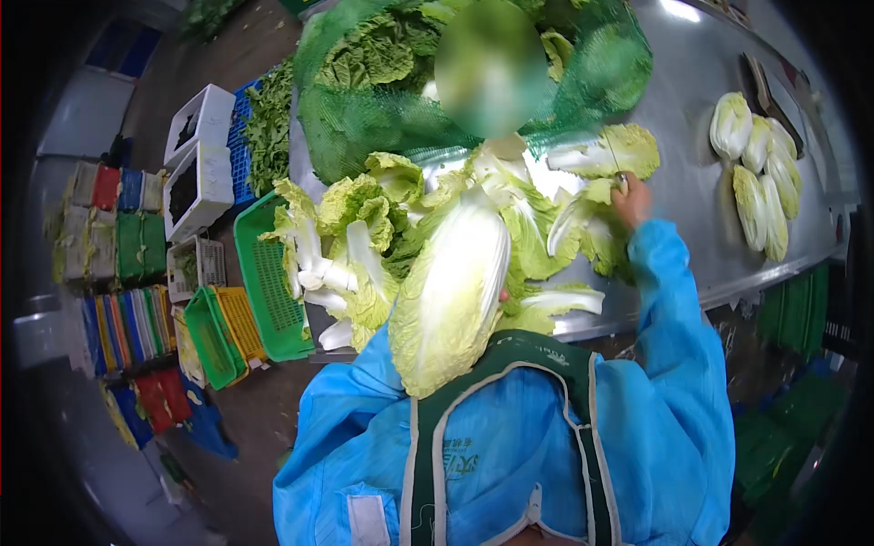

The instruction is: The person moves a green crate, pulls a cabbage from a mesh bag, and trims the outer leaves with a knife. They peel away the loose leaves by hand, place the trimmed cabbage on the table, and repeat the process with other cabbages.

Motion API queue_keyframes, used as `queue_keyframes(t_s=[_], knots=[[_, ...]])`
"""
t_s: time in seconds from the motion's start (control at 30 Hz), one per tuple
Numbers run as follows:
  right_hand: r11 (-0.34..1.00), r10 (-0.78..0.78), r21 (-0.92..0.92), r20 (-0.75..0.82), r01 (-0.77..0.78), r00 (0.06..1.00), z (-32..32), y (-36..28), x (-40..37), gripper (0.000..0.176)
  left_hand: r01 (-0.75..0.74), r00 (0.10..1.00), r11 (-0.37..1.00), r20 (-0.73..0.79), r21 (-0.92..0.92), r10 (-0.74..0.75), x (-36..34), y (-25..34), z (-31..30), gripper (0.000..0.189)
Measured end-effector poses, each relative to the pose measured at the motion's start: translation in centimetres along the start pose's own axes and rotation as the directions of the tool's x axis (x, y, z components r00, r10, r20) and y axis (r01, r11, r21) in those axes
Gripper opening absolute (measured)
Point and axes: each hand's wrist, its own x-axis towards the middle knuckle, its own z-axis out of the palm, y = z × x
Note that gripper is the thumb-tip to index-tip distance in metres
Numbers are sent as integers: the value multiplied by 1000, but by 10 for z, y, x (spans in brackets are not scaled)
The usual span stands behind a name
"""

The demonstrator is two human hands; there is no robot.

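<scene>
Close to the chest, holds 1 large cabbage (455,282) upright at a tilt, with the left hand (503,296) wrapped behind and mostly hidden. Well apart from it, to the right, closes the right hand (633,200) on a slim tool (623,182), too small to identify, beside loose leaves (592,227) on the desk (696,164). Left of the hands, shows a green crate (264,246); right of them, small cabbages (731,127); beyond them, a green net (382,118) holding leafy heads.

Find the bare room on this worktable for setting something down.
The main bare patch is the metal tabletop between the right hand and the small cabbages, extending beside the green netting. Loose leaves crowd the area around the large cabbage.
</scene>
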Motion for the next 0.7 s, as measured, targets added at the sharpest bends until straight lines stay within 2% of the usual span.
queue_keyframes(t_s=[0.07, 0.1, 0.13, 0.17, 0.2, 0.23, 0.27, 0.33, 0.37, 0.43, 0.47, 0.5, 0.53, 0.63, 0.7], knots=[[969, -208, 84, -229, 232, 951, -4, -32, -24, 32, -147, 986, 989, -73, 18, 148, 12, 16, 5, 64], [923, 53, 383, -19, -42, 998, -16, -79, -41, 37, -210, 971, 977, -111, 30, 212, 17, 21, 7, 62], [738, 246, 578, 249, -348, 937, -31, -135, -57, 42, -253, 950, 964, -169, 78, 263, 23, 25, 5, 62], [750, 248, 485, 423, -449, 871, -39, -166, -68, 45, -286, 925, 949, -219, 129, 309, 32, 29, 0, 62], [753, 87, 583, 370, -305, 925, -27, -182, -83, 45, -312, 898, 933, -263, 182, 352, 42, 31, -5, 63], [774, 75, 545, 427, -323, 901, -26, -199, -92, 43, -360, 854, 886, -277, 293, 439, 51, 30, -9, 63], [804, -34, 585, 216, -102, 976, -13, -206, -99, 42, -404, 812, 837, -277, 369, 513, 60, 30, -9, 65], [840, -159, 528, 16, 127, 987, 4, -190, -96, 35, -477, 710, 719, -261, 506, 654, 75, 23, 4, 70], [818, -87, 575, 101, 13, 991, 4, -185, -95, 34, -474, 623, 574, -206, 668, 755, 80, 17, 19, 70], [738, 40, 636, 290, -224, 956, 0, -175, -96, 32, -453, 576, 486, -171, 747, 799, 85, 8, 26, 69], [770, 17, 615, 249, -172, 968, -3, -174, -96, 30, -439, 556, 437, -145, 785, 819, 87, 6, 29, 68], [798, -5, 590, 209, -122, 978, -5, -174, -96, 28, -418, 549, 431, -156, 800, 821, 89, 3, 33, 68], [824, -29, 561, 171, -73, 985, -8, -172, -95, 27, -401, 590, 462, -163, 791, 791, 90, 3, 37, 68], [949, -45, 314, 46, 28, 998, -3, -142, -80, 20, -358, 713, 568, -176, 741, 679, 91, 4, 39, 67], [981, 17, 192, 69, -30, 997, -12, -102, -51, 19, -197, 869, 830, -299, 522, 394, 80, 17, 6, 67]])
